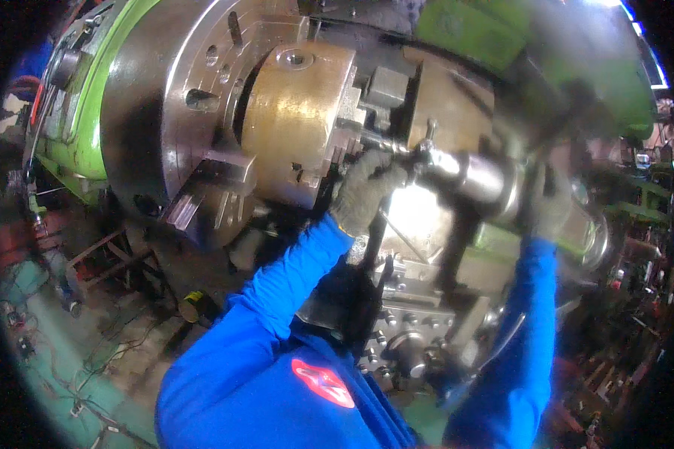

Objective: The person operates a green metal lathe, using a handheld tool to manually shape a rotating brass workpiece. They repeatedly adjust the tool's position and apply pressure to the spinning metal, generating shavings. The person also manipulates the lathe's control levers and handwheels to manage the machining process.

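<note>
My left hand [363, 193], in a grey work glove, is closed with its fingers curled beside a thin bright rod [384, 142]. Whether the fingers grip that rod or something smaller is hidden. The rod runs between the stepped jaws of a brass-coloured lathe chuck [296, 120] and a shiny drill chuck [436, 163]. A small handle [430, 131] sticks up from the drill chuck. Behind it is the steel barrel of the tailstock [481, 179]. My right hand [548, 200], gloved too, rests against the tailstock body; its fingers are blurred.
A large steel faceplate chuck [146, 105] with a protruding jaw block [210, 191] stands at the left, by the green headstock [90, 131]. Below my hands is the carriage [408, 344] with its knobs and bolts. Cables [120, 355] lie on the floor at the lower left.
</note>
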